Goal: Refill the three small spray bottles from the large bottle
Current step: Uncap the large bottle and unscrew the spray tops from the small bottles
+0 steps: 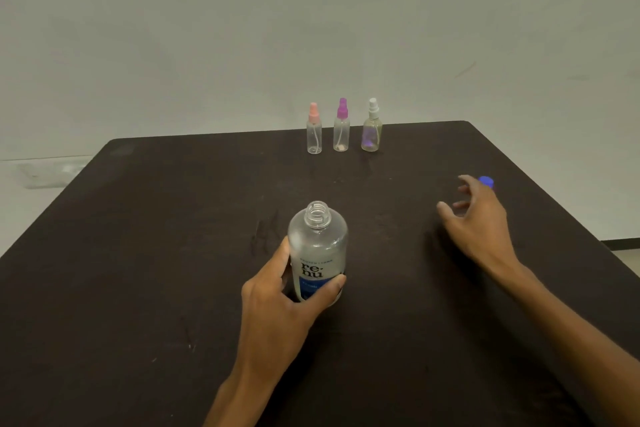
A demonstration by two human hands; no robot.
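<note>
The large clear bottle with a blue and white label stands upright and uncapped at the table's middle. My left hand grips its lower body. Its blue cap lies on the table at the right, just beyond my right hand, which hovers with loose spread fingers and holds nothing. Three small clear spray bottles stand in a row at the far edge: one with a pink top, one with a purple top, one with a white top.
The dark table fills the view, with its far edge just behind the spray bottles. A pale wall rises behind it. The floor shows at the left and far right.
</note>
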